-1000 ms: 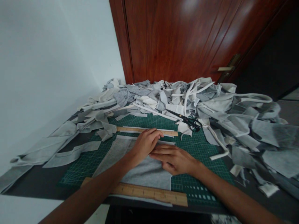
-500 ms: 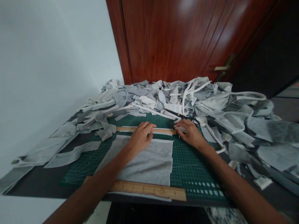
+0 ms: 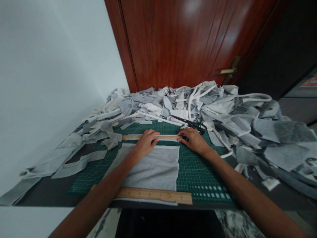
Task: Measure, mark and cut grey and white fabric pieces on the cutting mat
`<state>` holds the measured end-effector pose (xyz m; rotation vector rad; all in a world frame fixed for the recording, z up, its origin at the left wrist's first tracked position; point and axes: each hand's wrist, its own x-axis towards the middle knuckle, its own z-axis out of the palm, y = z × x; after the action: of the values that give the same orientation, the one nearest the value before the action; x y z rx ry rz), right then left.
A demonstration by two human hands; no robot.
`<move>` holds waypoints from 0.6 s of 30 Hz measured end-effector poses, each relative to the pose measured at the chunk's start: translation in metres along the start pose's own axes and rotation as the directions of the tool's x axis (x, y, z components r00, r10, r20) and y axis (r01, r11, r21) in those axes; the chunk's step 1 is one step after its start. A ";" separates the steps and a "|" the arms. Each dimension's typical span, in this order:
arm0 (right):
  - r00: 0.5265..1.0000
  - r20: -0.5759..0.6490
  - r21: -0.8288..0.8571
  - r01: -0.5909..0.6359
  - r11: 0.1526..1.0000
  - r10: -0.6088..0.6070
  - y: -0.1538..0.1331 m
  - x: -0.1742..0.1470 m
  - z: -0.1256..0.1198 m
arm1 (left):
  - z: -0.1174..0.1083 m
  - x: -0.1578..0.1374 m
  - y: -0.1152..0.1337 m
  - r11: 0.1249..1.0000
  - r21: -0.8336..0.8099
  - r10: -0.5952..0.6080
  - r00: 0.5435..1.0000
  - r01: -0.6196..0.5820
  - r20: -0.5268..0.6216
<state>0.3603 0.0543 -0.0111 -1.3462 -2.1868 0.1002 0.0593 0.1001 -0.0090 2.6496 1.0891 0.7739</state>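
A narrow wooden ruler point(image 3: 163, 137) lies on a pale fabric strip point(image 3: 133, 139) whose edges show along both its sides. My left hand point(image 3: 146, 144) holds the middle of the ruler and strip, its thumb at the near edge and fingers at the far edge. At their right end my right hand point(image 3: 194, 139) pinches both between thumb and fingers. Just nearer to me a grey fabric piece point(image 3: 153, 165) is spread flat on the green cutting mat point(image 3: 198, 168), partly behind my left forearm. A wider wooden ruler point(image 3: 153, 194) rests across its near edge.
Black scissors point(image 3: 192, 124) lie just beyond my right hand, against the scraps. Heaped grey and white fabric scraps point(image 3: 228, 112) line the back and right of the dark table point(image 3: 56, 191). More strips point(image 3: 81, 163) lie at the left. A wooden door point(image 3: 168, 43) stands behind.
My right hand's fingers have closed in on the right end of the ruler and strip. My left thumb has come down to the near edge. The whole view has shifted slightly.
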 end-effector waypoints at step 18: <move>0.798 -0.083 0.215 0.599 0.772 -0.596 -0.092 -0.008 0.013 | -0.003 -0.004 0.052 0.951 -0.303 0.067 0.998 -0.061 0.010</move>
<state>0.2830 0.0056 0.0064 -0.4721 -2.4004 0.0987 0.0872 0.0598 0.0096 2.4362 0.8076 0.8483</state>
